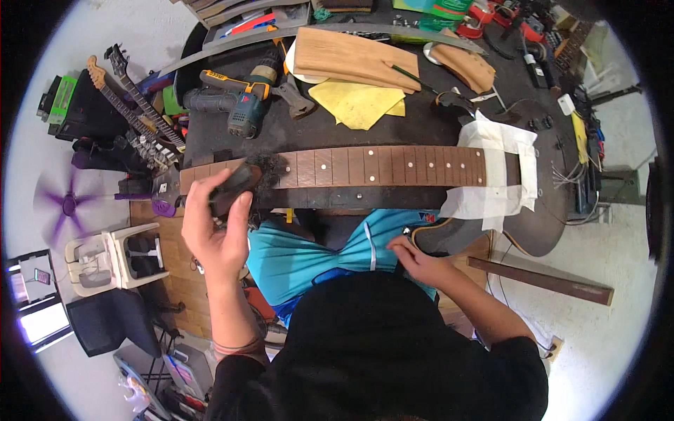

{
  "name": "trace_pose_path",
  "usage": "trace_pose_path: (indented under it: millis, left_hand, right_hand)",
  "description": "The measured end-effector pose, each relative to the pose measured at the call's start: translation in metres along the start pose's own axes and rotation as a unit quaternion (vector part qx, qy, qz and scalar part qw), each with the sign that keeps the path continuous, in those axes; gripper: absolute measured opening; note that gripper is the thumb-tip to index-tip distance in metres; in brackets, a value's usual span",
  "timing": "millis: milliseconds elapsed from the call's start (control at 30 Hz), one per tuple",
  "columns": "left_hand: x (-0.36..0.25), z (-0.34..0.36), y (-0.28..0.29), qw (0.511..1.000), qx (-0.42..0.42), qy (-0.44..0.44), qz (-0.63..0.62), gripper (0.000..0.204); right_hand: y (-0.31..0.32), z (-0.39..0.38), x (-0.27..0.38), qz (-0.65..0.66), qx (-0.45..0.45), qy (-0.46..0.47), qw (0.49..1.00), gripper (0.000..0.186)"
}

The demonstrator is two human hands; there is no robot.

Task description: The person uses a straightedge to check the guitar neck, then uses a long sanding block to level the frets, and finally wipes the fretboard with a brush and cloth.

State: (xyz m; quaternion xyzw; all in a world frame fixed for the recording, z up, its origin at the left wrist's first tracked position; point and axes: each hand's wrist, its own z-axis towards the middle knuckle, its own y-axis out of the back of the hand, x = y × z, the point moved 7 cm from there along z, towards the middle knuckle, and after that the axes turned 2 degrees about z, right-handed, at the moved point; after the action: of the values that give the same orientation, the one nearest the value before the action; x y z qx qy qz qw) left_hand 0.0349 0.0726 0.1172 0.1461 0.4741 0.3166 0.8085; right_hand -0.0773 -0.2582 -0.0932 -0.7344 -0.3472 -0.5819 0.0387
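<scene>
My left hand is closed round a dark brush, its black bristles against the fretboard. The brown wooden fretboard has pale round dots and narrow crosswise lines, and lies across the bench in front of me. It belongs to a dark guitar whose body sits at the right. White masking tape and paper cover the body around the fretboard's end. My right hand is low beside the body's near edge, above my lap, fingers loosely bent and partly apart, with nothing visible in it.
Behind the neck lie a cordless drill, yellow sandpaper, a wooden block with a pencil on it, and a shaped wood piece. Two guitars stand at the left. A fan and white chairs are beyond.
</scene>
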Motion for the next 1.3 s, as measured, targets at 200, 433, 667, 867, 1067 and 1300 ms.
trace_pose_path:
  millis: [200, 433, 667, 867, 1067, 1300]
  left_hand:
    - [0.032, 0.021, 0.012, 0.986, -0.156, 0.012, -0.063, 0.038]
    - [0.073, 0.019, 0.003, 0.985, -0.129, 0.048, -0.103, 0.042]
    - [0.078, 0.023, 0.012, 0.980, -0.135, 0.082, -0.124, 0.047]
    - [0.078, 0.024, 0.060, 0.966, -0.244, 0.025, -0.085, 0.040]
    - [0.073, 0.000, 0.043, 0.991, -0.103, -0.029, 0.083, 0.043]
    - [0.069, -0.003, 0.069, 0.989, -0.018, -0.029, 0.144, 0.035]
  right_hand:
    - [-0.012, -0.015, -0.105, 0.046, -0.154, 0.061, 0.985, 0.018]
    - [0.012, 0.011, -0.050, 0.012, -0.142, 0.027, 0.989, 0.007]
    - [0.011, 0.021, -0.060, -0.132, -0.266, 0.124, 0.947, 0.020]
    - [0.006, 0.003, -0.078, -0.279, -0.134, 0.168, 0.936, 0.033]
    - [0.003, 0.010, -0.087, -0.266, -0.174, -0.016, 0.948, 0.041]
    - [0.014, 0.032, -0.044, -0.264, -0.079, -0.052, 0.960, 0.030]
